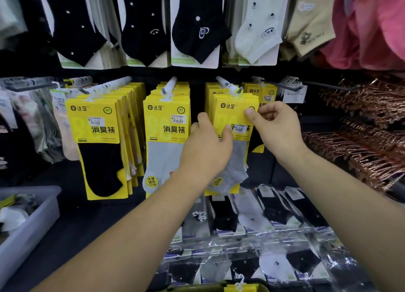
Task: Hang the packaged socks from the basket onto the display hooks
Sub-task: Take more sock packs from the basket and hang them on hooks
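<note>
- Front sock pack (232,116): yellow card carrying a grey ankle sock, at the front of the right-hand yellow stack. Its top edge sits at the tip of the display hook (230,87). Whether its hanger is threaded on cannot be told.
- Left hand (206,148): grips the pack's left edge, thumb lying across the card front, fingers behind it.
- Right hand (278,134): pinches the card's upper right corner between thumb and forefinger; the other fingers are curled loosely.
- Legible print on the pack: brand "达足" at top left. The title is partly covered by the thumb, with only the last character "袜" clear.
- Middle stack (166,125), pale grey sock: "达足", round "SGS" seal, title "消臭袜", round badge "无骨缝合". The price sticker's figures are not fully readable.
- Left stack (96,125), black sock: same brand, seal and title.
- Basket (197,288): olive rim at the bottom edge, with yellow packs inside.
- Grey bin (28,226) at the lower left, holding loose items.
- Flat sock packs in clear film (263,226) lie below the hooks.
- Copper-coloured hangers (372,116) are massed at the right.
</note>
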